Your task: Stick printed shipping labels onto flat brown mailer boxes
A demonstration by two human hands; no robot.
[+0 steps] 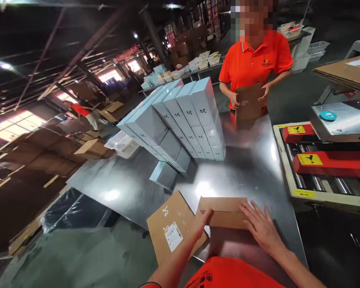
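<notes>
Your right hand [262,229] covers part of the right end of the brown box [223,213], your left forearm [175,262] hides some of the labelled carton [180,216], whose label [174,237] is too small to read, and the right edge cuts off the roller conveyor [319,184].

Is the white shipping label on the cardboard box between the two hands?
No, the white shipping label is on the brown carton left of that cardboard box.
</notes>
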